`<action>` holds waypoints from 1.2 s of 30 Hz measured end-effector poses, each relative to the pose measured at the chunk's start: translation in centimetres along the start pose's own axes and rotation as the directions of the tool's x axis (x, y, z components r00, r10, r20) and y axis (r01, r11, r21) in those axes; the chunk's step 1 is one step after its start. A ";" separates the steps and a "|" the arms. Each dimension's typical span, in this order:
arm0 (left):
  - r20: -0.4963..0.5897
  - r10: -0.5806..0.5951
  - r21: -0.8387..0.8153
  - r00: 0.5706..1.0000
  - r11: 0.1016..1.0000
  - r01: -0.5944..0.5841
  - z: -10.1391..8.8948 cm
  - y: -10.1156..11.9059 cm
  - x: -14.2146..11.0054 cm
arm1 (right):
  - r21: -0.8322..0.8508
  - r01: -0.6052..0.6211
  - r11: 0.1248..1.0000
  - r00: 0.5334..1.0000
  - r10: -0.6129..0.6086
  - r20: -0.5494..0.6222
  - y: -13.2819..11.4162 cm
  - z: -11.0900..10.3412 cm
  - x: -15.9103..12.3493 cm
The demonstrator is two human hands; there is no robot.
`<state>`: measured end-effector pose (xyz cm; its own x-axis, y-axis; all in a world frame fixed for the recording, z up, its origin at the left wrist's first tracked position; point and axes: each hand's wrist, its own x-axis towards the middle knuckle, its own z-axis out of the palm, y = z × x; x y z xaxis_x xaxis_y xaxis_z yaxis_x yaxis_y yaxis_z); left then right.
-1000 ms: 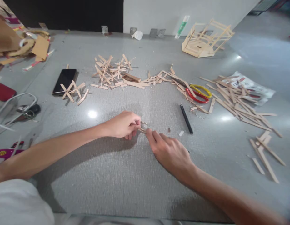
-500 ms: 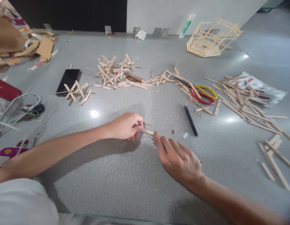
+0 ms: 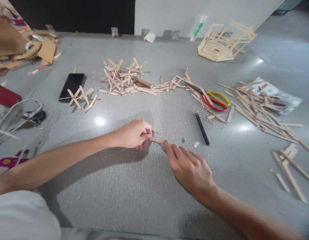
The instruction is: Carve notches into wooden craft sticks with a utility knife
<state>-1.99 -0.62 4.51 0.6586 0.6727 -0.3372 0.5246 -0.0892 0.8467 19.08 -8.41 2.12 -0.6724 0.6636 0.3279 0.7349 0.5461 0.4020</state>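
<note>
Between my two hands is a short flat wooden craft stick (image 3: pixel 156 141), its middle showing and both ends covered by fingers. My left hand (image 3: pixel 137 134) pinches its left end. From the right, my right hand (image 3: pixel 189 166) closes its fingertips on the other end. Just behind the stick, a small wood scrap (image 3: pixel 156 132) shows beside my left fingertips. A black pen-shaped tool (image 3: pixel 202 128) lies to the right of the hands, with a small white piece (image 3: pixel 196 144) near it.
Craft sticks and crossed stick pieces (image 3: pixel 124 75) lie farther back, beside red-and-yellow-handled scissors (image 3: pixel 214 101). More sticks (image 3: pixel 259 106) are heaped at right. A stick frame (image 3: pixel 225 45) stands at the back right. A black phone (image 3: pixel 72 86) and a white cable (image 3: pixel 32 100) are at left.
Both hands stay in almost the same place on the craft stick, which looks slightly turned. The whole view has shifted a little.
</note>
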 end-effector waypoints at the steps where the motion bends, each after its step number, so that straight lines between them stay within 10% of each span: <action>1: -0.002 0.001 0.002 1.000 1.000 -0.001 0.0 0.0 0.0 | 0.004 0.002 1.000 1.000 -0.002 -0.002 0.0 0.0 0.0; 36: -0.005 0.006 0.005 1.000 1.000 -0.006 -0.1 0.2 0.0 | 0.072 -0.035 0.997 0.999 0.035 0.005 -0.1 0.2 -0.2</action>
<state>-1.93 -0.60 4.74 0.6594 0.6755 -0.3300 0.5231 -0.0969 0.8468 19.17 -8.43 1.86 -0.6458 0.6851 0.3371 0.7627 0.5578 0.3274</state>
